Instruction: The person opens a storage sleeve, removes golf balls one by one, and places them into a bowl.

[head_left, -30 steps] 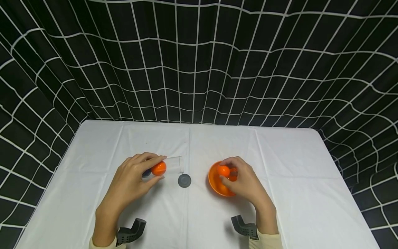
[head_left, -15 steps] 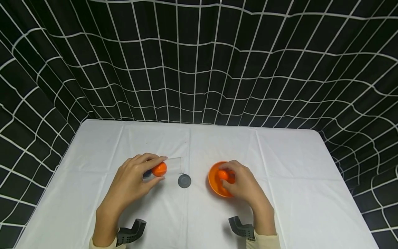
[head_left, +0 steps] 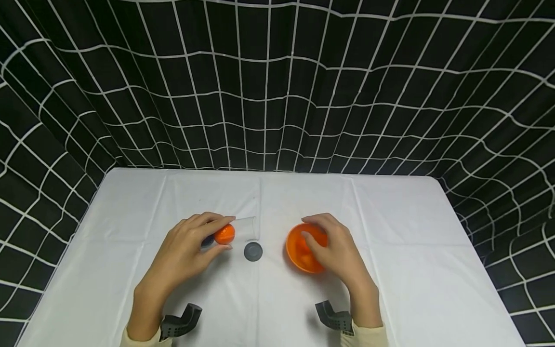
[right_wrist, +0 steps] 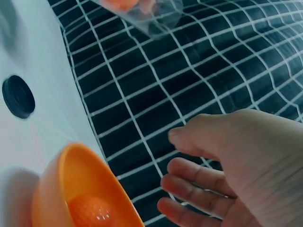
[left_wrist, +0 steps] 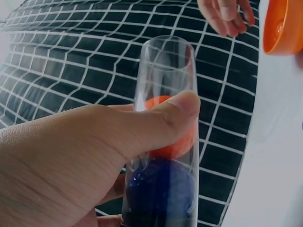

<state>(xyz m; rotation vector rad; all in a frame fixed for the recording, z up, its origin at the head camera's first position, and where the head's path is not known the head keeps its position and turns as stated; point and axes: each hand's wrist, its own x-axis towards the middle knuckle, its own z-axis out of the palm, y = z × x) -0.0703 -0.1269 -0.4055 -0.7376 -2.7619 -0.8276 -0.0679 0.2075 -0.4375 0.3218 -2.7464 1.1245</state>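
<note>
We see one tube (head_left: 243, 228) lying sideways, mouth rightward — left hand (head_left: 184, 250) grips it; right hand (head_left: 336, 248) relaxed over one bowl (head_left: 295, 250).

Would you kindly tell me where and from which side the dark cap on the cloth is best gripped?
Probably by its round rim, from straight above: the dark cap lies flat on the white cloth, apart from tube and orange bowl, so two fingers could pinch opposite edges.
</note>
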